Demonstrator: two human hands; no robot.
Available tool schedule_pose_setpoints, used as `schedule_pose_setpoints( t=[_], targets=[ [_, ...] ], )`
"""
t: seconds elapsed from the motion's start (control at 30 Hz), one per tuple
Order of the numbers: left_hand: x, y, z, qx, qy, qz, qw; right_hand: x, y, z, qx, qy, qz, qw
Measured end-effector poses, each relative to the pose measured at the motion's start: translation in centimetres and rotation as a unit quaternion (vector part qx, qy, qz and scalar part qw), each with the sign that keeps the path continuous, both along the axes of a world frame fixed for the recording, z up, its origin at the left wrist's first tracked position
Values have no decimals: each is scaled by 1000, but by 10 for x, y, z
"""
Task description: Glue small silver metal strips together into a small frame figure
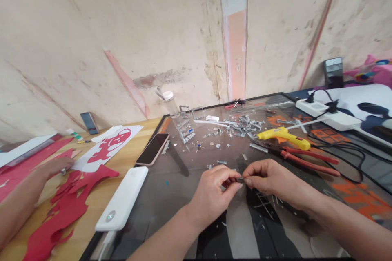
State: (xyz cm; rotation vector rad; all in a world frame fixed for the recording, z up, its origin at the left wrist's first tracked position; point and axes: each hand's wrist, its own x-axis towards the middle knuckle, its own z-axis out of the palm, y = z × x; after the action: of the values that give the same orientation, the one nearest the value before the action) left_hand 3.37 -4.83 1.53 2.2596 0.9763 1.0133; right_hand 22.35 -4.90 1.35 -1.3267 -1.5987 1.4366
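My left hand (214,187) pinches a tiny dark piece (240,180) between thumb and forefinger, just above the dark glass tabletop (171,200). Its exact kind is too small to make out. From the other side my right hand (266,177) closes thumb and fingertips on the same piece, so the fingertips of both hands almost meet. Thin pale wire-like strands (265,206) lie under my right hand. Beyond the hands are a heap of small silvery metal scraps (246,125), a yellow glue gun (283,136) and red-handled pliers (312,161).
A pink-edged phone (153,149) and white power bank (122,200) lie left. A clear bottle (173,106) stands behind. At right are a power strip (327,114) and black cables (352,151). Another person's hand (56,165) works by red paper (70,204) on the wooden table (134,132).
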Motion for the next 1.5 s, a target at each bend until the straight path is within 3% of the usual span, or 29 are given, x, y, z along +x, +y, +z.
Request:
schedule_pose_setpoints(
  t=[0.47,1.17,1.4,1.5],
  targets=[
    [0,-2,-1,12,12,5,1000,1,2,-5,40,-23,9,999],
    [6,-3,-6,104,14,17,994,-11,-3,-4,95,-51,-33,994],
    [5,-3,-1,61,-13,-1,998,-11,-4,-6,76,-27,-37,996],
    [5,-1,0,8,-31,9,999,-8,-1,-7,40,-6,-25,999]
  ],
)
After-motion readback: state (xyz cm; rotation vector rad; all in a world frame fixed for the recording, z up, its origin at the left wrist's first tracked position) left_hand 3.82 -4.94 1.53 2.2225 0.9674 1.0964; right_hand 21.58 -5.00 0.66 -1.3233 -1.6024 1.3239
